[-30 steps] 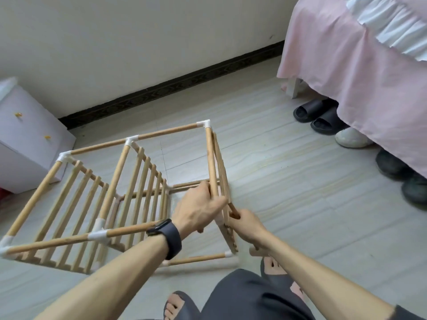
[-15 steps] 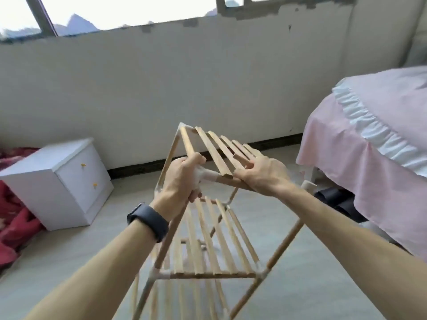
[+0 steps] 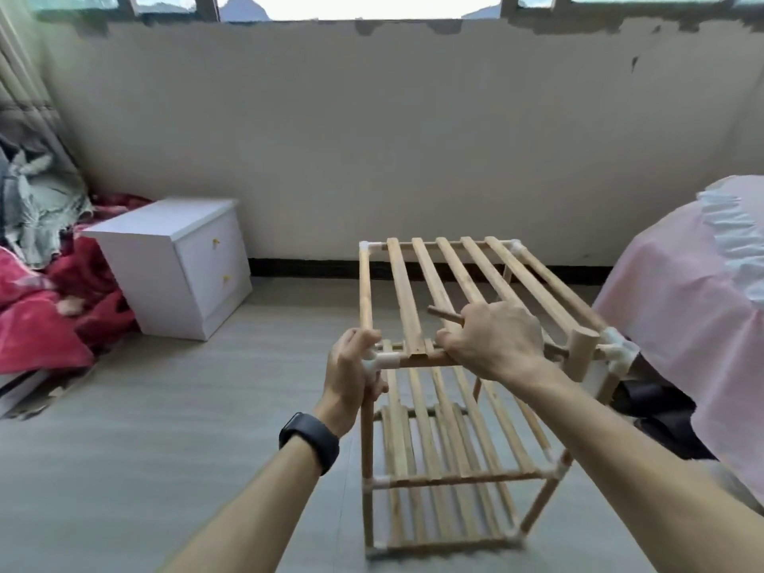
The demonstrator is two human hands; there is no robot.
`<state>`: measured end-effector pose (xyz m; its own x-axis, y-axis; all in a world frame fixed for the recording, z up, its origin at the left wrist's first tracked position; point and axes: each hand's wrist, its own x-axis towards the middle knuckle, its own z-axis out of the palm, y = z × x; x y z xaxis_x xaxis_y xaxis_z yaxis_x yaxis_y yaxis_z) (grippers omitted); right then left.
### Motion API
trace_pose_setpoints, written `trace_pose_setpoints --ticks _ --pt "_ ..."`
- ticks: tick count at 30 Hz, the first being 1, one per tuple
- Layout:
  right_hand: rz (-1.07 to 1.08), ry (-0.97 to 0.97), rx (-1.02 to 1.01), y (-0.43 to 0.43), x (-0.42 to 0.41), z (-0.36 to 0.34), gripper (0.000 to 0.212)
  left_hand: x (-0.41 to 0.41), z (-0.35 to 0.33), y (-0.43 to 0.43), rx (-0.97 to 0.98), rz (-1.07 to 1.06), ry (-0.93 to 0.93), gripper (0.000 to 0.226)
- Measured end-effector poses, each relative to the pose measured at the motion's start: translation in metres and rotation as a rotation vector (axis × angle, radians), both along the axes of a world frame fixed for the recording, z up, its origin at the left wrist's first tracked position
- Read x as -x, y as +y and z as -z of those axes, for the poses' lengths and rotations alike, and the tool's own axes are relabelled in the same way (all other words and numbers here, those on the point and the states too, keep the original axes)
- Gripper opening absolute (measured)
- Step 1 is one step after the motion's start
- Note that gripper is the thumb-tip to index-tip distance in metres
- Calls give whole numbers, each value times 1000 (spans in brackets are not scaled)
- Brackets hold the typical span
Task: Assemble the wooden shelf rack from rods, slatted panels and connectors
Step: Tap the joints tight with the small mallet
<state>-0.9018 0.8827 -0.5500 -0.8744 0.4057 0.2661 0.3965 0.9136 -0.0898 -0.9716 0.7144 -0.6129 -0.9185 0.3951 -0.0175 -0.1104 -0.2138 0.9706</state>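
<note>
The wooden shelf rack stands upright on the floor in front of me, with slatted panels at the top, middle and bottom, joined by white connectors. My left hand grips the near left corner of the top level, at a white connector. My right hand rests on the near top rail, fingers curled round the handle of a small wooden mallet. The mallet's head sticks out to the right, near the front right corner.
A white two-drawer nightstand stands left of the rack by the wall. Red bedding lies at far left. A pink bed cover hangs close to the rack's right side, with dark shoes under it.
The rack lay on its side a second ago. Both hands tipped it up, and it now stands upright with the slatted top level. Both hands stay at the near top edge.
</note>
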Motion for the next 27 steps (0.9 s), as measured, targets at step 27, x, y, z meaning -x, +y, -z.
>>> trace_pose_setpoints --ticks 27 --pt "-295 689 599 -21 -57 -81 66 -24 30 -53 497 -7 538 31"
